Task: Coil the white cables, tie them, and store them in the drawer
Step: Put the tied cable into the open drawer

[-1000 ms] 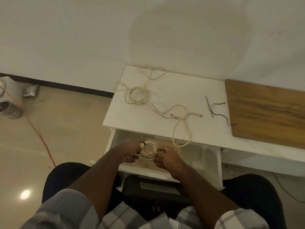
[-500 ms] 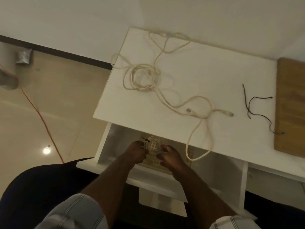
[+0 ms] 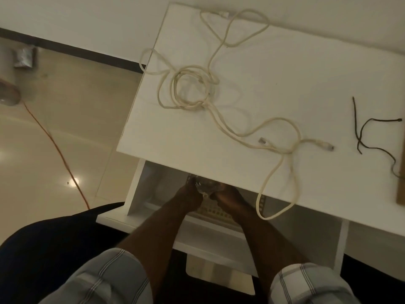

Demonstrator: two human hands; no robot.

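Note:
Both hands reach into the open white drawer (image 3: 135, 194) below the desk edge. My left hand (image 3: 186, 197) and my right hand (image 3: 228, 197) hold a small coiled white cable (image 3: 205, 187) between them, deep in the drawer and partly hidden by the desktop. A perforated mat (image 3: 215, 212) lies on the drawer floor under the hands. On the white desk (image 3: 274, 88), loose white cables (image 3: 192, 88) lie tangled, one loop hanging over the front edge. Dark tie strings (image 3: 372, 137) lie at the right.
A wooden board (image 3: 401, 183) sits at the desk's right edge. On the floor to the left run an orange cord (image 3: 54, 145) and a grey object (image 3: 8, 84). My dark-trousered knees sit close under the drawer front.
The hands have carried the coiled cable further back into the drawer, under the desktop edge. The camera has tilted down and moved closer over the desk.

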